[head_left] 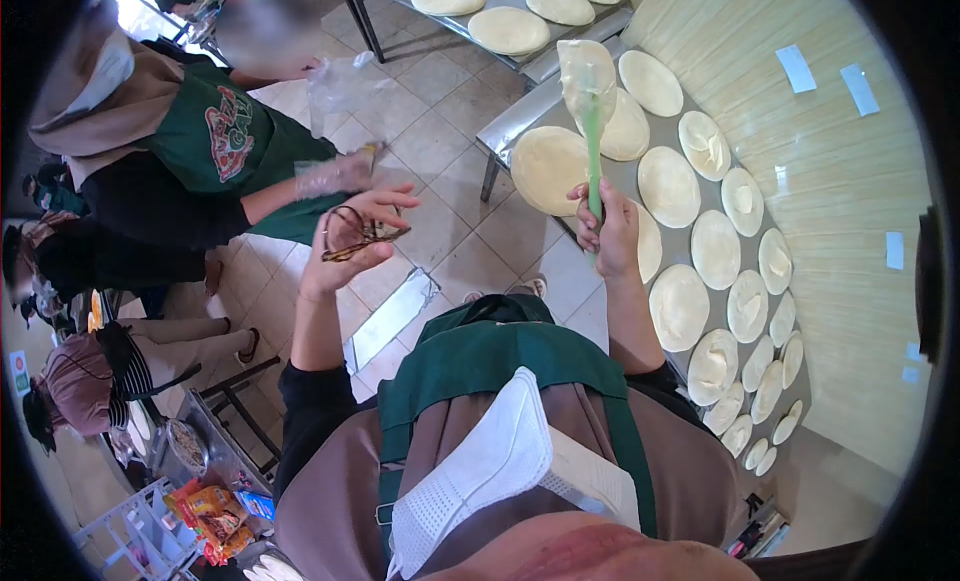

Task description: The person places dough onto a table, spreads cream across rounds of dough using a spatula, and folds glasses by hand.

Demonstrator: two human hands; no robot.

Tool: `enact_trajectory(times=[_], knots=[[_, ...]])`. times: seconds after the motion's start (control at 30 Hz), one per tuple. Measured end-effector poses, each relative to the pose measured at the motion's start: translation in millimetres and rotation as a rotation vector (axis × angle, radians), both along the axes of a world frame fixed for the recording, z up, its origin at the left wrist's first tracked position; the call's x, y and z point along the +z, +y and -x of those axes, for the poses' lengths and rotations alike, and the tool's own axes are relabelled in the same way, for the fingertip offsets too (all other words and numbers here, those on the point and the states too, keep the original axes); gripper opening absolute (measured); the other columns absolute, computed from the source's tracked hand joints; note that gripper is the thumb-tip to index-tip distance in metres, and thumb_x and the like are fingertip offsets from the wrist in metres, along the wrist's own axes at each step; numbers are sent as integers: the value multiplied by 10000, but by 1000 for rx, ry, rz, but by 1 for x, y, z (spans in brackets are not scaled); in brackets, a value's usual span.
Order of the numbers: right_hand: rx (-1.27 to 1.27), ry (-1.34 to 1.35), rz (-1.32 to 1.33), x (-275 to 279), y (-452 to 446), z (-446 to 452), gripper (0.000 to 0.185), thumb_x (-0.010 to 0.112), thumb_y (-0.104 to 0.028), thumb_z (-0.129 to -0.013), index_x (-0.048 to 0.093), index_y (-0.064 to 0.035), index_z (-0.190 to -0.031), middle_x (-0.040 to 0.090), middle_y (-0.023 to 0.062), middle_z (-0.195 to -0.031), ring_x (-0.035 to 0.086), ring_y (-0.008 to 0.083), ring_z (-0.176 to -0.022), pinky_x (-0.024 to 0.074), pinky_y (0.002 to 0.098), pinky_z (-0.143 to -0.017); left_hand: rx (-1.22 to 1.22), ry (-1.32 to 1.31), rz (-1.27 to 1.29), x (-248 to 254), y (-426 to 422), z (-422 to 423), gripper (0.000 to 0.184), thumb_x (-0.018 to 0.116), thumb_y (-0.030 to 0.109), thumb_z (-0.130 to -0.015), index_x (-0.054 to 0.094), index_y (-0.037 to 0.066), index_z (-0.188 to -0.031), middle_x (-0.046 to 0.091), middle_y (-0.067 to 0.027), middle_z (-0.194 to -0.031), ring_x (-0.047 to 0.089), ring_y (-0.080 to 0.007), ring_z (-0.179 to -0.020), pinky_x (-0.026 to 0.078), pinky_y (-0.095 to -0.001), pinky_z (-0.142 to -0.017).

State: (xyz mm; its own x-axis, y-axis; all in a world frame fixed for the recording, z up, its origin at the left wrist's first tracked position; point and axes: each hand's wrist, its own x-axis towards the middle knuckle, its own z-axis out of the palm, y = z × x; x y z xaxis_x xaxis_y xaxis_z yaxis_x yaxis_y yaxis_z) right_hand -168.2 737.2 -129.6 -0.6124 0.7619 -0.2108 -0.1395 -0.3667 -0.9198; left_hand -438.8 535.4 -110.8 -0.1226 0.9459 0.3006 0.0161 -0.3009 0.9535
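My right hand point(612, 231) is wrapped round the green handle of a spatula point(594, 141), held upright, its broad head coated with a pale cream. Beyond it, many round flat dough discs point(669, 186) lie on a metal table point(520, 121); some carry a smear of cream. My left hand point(350, 243) is raised over the floor at the left, fingers curved and apart. A pair of brown-framed glasses point(352, 221) hangs in it, between thumb and fingers.
A co-worker in a green apron point(215, 131) stands close at the left, a plastic-gloved hand point(345, 173) near my left hand. More discs fill a second table point(600, 26) at the top. A tiled wall point(830, 181) borders the right. Other people and packets point(215, 511) are at the lower left.
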Motion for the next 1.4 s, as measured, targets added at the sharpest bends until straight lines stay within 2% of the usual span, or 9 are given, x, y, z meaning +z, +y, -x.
enact_trajectory(times=[0.23,0.43,0.5,0.67,0.9,1.07,1.17,1.2,1.4], knots=[[-118,-15,-28,-7,29,-1,442,379,-352,-1003,582,25,-896,369,-48,-540,301,26,-379,226,193,-329,-70,-193,245,-61,12,-21,272,729,173,-795,646,11,-997,652,-119,-1077,544,-256,-1131,384,-385,-978],[-284,12,40,-21,66,2,418,376,-337,-999,573,25,-928,366,-25,-550,280,50,-372,228,210,-330,-82,-183,317,-85,42,-6,225,718,148,-803,593,14,-934,653,-112,-1073,565,-163,-990,438,-315,-811],[-373,-13,42,-24,81,13,420,379,-349,-993,571,19,-932,366,-20,-557,273,56,-369,229,215,-330,-153,-216,427,-84,56,7,343,721,241,-799,638,5,-1033,648,-113,-1064,571,-224,-1056,413,-342,-898],[-358,29,21,-24,128,60,423,353,-368,-993,554,-4,-920,359,-17,-547,261,60,-364,222,217,-325,-191,-337,453,-85,94,44,390,735,290,-791,613,16,-1040,648,-109,-1068,563,-134,-896,425,-284,-800],[-271,77,40,-25,175,167,415,339,-377,-992,541,-20,-925,334,-23,-543,260,68,-367,210,216,-322,-177,-327,411,-89,119,106,519,750,376,-760,610,5,-1096,645,-109,-1078,567,-153,-923,424,-268,-804],[-235,95,53,-9,174,254,426,354,-402,-981,545,-24,-931,340,-24,-549,257,66,-370,207,223,-326,-79,-452,424,-109,84,169,482,676,344,-834,580,-27,-1127,627,-137,-1114,583,-224,-1077,417,-355,-973],[-346,74,67,0,152,296,420,354,-398,-981,554,-31,-939,344,-33,-552,263,65,-375,215,225,-333,-47,-533,399,-116,65,214,486,651,370,-850,572,-26,-1122,626,-140,-1111,584,-240,-1070,410,-383,-988],[-295,163,38,0,149,310,421,349,-394,-982,558,-31,-939,347,-37,-554,265,66,-376,220,225,-336,-50,-558,344,-124,62,231,405,665,299,-846,592,-10,-1097,636,-115,-1076,590,-199,-1034,433,-322,-908],[-366,318,-54,19,124,366,428,329,-358,-983,558,0,-929,353,-31,-554,271,77,-375,239,232,-343,-225,-370,360,-97,71,335,437,631,323,-845,576,-19,-1112,636,-139,-1029,608,-242,-1020,449,-362,-904]])
